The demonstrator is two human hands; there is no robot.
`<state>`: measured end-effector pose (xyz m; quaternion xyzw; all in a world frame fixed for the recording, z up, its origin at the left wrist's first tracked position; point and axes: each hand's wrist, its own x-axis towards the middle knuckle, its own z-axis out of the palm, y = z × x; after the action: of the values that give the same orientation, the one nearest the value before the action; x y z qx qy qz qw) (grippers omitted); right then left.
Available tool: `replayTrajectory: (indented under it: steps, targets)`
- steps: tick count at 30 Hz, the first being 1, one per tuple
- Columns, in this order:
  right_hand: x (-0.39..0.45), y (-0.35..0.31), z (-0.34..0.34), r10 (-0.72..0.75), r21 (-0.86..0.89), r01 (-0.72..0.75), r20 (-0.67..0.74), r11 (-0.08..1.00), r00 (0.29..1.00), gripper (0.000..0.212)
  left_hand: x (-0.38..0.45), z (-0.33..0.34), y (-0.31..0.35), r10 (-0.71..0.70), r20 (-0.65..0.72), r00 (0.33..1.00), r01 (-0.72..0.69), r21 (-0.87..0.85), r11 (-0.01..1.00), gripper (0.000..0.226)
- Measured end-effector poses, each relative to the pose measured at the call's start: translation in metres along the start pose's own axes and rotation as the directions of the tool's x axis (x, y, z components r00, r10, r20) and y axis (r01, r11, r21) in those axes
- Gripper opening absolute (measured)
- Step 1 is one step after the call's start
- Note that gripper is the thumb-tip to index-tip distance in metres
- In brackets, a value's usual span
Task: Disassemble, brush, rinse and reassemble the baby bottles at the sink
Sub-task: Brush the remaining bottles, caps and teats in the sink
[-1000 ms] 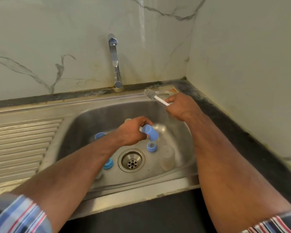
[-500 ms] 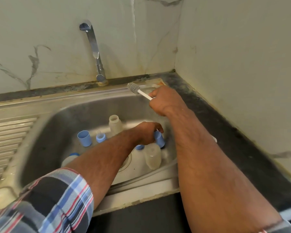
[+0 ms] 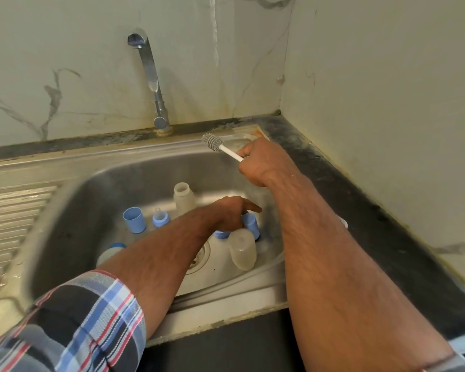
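Bottle parts lie in the sink (image 3: 134, 181): 2 clear bottles (image 3: 183, 197), blue caps (image 3: 134, 219). Right grip (image 3: 258, 163) clenches the brush (image 3: 220, 146); left grip (image 3: 232, 213), now fingers loosened, rests on a cap (image 3: 251, 224), blocking the drain (image 3: 199, 257).

No readable text, label or number shows anywhere.

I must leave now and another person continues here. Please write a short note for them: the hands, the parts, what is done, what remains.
Right hand grips the brush above the sink rim.
Left hand is low in the basin, at a blue cap; grip unclear.
Bottles are apart: one open bottle upright, another near the drain, a second blue cap and nipple ring standing loose.
Tap is off. Brushing, rinsing and reassembly remain.
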<state>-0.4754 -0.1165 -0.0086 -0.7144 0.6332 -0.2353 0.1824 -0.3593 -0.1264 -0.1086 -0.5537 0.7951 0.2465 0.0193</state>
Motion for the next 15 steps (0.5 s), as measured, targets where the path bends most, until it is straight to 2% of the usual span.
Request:
replayTrajectory:
  steps: [15]
  targets:
    - [0.002,0.000,0.003,0.021,-0.031,-0.021,0.007,0.999,1.000,0.029,0.000,-0.007,-0.015,-0.104,-0.010,0.994,0.101,-0.163,0.981,0.064]
